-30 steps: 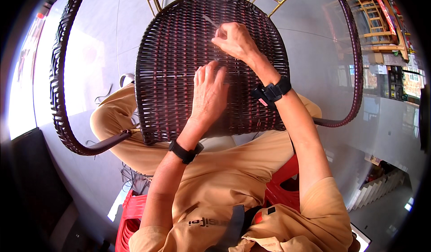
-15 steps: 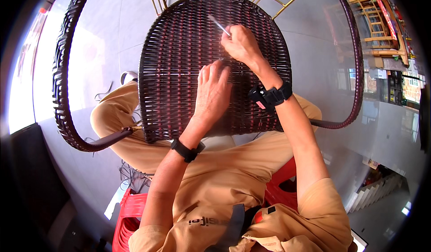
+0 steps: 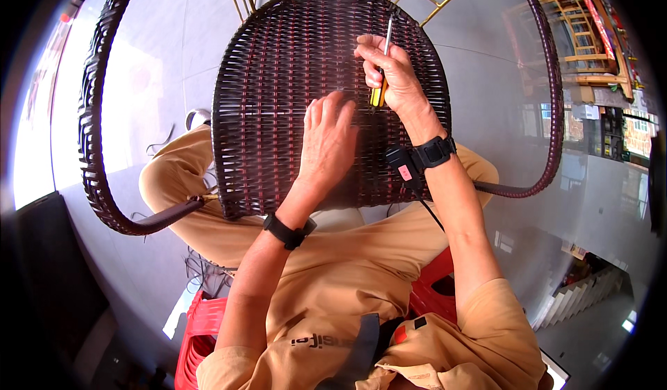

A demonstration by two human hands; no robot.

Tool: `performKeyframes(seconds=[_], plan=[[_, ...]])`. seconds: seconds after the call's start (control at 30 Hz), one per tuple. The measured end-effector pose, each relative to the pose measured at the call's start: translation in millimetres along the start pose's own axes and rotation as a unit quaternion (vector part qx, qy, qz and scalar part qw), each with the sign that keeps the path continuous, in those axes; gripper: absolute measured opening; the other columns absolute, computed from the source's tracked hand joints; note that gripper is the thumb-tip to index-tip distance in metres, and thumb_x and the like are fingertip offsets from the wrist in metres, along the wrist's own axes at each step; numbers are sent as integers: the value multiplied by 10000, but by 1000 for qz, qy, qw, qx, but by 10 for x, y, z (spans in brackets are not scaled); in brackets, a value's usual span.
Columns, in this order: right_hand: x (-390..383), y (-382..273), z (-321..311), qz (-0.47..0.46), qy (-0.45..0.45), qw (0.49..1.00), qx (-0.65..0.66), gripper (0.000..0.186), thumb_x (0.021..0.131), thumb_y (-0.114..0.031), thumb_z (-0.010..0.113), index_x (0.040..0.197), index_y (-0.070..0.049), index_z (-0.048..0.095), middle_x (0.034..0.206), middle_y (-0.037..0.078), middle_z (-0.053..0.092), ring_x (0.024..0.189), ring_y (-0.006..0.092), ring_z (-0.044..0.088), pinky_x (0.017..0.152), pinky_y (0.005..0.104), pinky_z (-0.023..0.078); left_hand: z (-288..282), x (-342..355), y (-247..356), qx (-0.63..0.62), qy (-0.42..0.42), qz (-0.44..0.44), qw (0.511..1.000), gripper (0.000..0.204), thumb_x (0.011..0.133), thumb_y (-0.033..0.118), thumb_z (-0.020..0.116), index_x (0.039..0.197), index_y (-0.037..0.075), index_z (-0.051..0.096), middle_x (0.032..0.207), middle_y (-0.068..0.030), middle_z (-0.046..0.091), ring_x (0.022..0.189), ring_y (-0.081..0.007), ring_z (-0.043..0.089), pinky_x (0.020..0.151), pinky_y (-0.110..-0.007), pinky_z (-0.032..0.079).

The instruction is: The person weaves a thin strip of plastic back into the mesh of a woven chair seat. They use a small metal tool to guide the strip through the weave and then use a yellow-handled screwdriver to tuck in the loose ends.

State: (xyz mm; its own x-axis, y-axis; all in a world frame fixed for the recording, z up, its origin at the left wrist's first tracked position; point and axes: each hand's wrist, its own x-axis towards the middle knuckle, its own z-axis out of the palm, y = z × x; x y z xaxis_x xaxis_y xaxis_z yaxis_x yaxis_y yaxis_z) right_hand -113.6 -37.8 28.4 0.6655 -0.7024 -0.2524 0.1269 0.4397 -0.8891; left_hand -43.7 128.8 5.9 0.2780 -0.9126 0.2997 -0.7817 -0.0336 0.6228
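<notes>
Before me is a wicker chair with a round seat point(image 3: 278, 63) woven of dark brown and reddish strands. Over its right part, my right hand point(image 3: 399, 77) is closed around a screwdriver point(image 3: 379, 92). The yellow-and-black handle shows below the fingers, and the metal shaft points away from me. My left hand point(image 3: 326, 143) rests at the middle of the weave with its fingers bent and close together. Their tips are partly blurred, and whatever they may pinch is hidden. A dark band circles each wrist.
The chair's curved woven arms point(image 3: 94, 112) loop around both sides, and gold metal rods point(image 3: 438, 4) stand behind the seat. Red plastic stools point(image 3: 205, 320) are near my hips. Loose black cords point(image 3: 201, 268) lie on the floor at left. Wooden furniture point(image 3: 580, 39) stands far right.
My right hand has moved slightly right, and the screwdriver has swung from pointing far left to nearly straight away, showing its handle. The left hand stays almost in place.
</notes>
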Motion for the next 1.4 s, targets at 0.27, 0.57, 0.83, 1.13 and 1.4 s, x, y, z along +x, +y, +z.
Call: performKeyframes(seconds=[0.27, 0.57, 0.83, 1.13, 1.4], plan=[[-25, 22, 121, 1, 61, 976, -208, 232, 822, -68, 681, 1016, 38, 613, 807, 95, 647, 442, 30, 454, 371, 176, 356, 18, 7, 3, 5, 0, -4, 1000, 438, 775, 54, 650, 1190, 14, 516, 1256, -172, 437, 1134, -367, 429, 1003, -464, 349], [124, 96, 130, -86, 12, 941, -328, 125, 797, -57, 706, 893, -5, 645, 668, 25, 617, 450, 49, 498, 379, 189, 387, 21, -12, -20, -33, 18, -14, 999, 422, 789, 67, 647, 1182, -12, 515, 1234, -181, 450, 1116, -373, 438, 983, -458, 367], [134, 146, 141, -242, 25, 848, -470, 83, 806, -43, 686, 854, -21, 622, 662, 51, 618, 504, 112, 580, 430, 252, 458, 12, -6, 39, 4, 19, -28, 999, 562, 779, 127, 683, 1270, -48, 473, 1265, -192, 428, 1178, -359, 396, 1007, -457, 345], [121, -11, 296, -410, -93, 655, -628, 105, 806, 55, 587, 822, 13, 491, 748, 130, 557, 654, 305, 636, 501, 349, 519, 41, 4, 33, 35, 5, -3, 999, 578, 785, 174, 682, 1270, -61, 471, 1267, -188, 428, 1190, -351, 398, 1044, -482, 307], [422, 72, 165, -378, -45, 717, -584, 77, 829, 22, 580, 796, 13, 510, 751, 137, 606, 694, 295, 632, 614, 387, 518, 51, -7, 51, 44, 2, 3, 999, 583, 793, 187, 670, 1272, -71, 460, 1265, -190, 429, 1187, -346, 412, 1059, -489, 292]])
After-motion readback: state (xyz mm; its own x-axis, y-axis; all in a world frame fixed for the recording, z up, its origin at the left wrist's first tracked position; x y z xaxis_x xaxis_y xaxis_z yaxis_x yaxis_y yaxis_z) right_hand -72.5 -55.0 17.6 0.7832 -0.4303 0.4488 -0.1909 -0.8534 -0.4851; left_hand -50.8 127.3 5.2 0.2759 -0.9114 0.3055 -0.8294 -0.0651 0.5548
